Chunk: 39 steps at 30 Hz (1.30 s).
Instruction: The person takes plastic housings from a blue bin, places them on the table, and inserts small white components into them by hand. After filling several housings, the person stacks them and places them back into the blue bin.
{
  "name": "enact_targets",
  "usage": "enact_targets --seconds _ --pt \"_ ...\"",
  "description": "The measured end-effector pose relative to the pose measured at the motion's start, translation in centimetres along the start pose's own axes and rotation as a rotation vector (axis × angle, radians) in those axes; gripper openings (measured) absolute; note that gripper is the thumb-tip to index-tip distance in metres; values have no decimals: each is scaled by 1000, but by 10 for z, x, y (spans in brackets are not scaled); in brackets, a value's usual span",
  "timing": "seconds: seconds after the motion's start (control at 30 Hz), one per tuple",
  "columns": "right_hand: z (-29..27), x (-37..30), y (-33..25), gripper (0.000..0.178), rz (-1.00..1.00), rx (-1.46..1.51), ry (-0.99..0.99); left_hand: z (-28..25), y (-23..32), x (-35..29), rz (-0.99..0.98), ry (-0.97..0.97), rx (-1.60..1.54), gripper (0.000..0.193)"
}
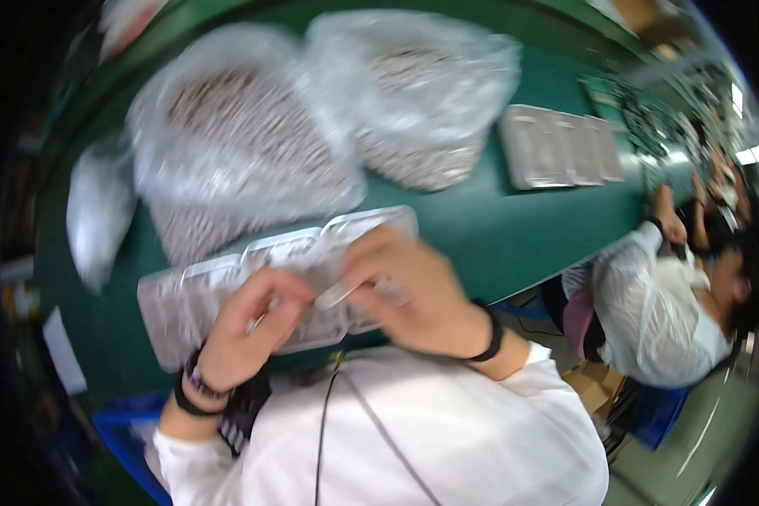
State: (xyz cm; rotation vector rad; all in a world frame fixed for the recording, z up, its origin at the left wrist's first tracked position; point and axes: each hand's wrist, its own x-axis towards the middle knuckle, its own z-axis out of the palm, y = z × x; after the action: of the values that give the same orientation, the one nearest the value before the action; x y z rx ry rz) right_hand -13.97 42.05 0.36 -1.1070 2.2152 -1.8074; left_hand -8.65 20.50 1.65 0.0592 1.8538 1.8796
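My right hand (417,291) pinches a small, pale, flat piece (334,295) between thumb and fingers. It is blurred, and I cannot make out its kind. Close to its left end are the fingertips of my left hand (249,333), thumb and forefinger pressed together. Whatever that pinch holds, if anything, is hidden. Both hands are over a row of clear plastic trays (162,314) with rounded compartments, on the green tabletop (464,244). Behind the trays are a large clear bag (253,135) and a second bag (422,93), both full of small grey-beige pieces.
A smaller plastic bag (99,215) lies at the left. More clear trays (557,152) are at the back right, holding greyish contents. A co-worker in a white top (658,312) sits along the bench to the right, with a blue crate (656,417) and cardboard box (594,384) below.
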Motion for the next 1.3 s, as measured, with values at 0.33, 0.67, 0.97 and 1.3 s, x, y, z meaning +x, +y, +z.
enact_targets --seconds 0.33,0.67,0.97,1.3 --pt "17 -11 10 16 87 140 -134 11 -1 0 179 25 452 17" --pt "7 -24 5 24 -205 -160 -140 12 -22 6 335 -78 202 12" --pt "15 -17 9 27 -333 -210 -87 18 -16 3 -223 -200 -340 19" --pt "24 -14 2 17 -388 -435 -73 22 -18 2 42 -30 121 18"
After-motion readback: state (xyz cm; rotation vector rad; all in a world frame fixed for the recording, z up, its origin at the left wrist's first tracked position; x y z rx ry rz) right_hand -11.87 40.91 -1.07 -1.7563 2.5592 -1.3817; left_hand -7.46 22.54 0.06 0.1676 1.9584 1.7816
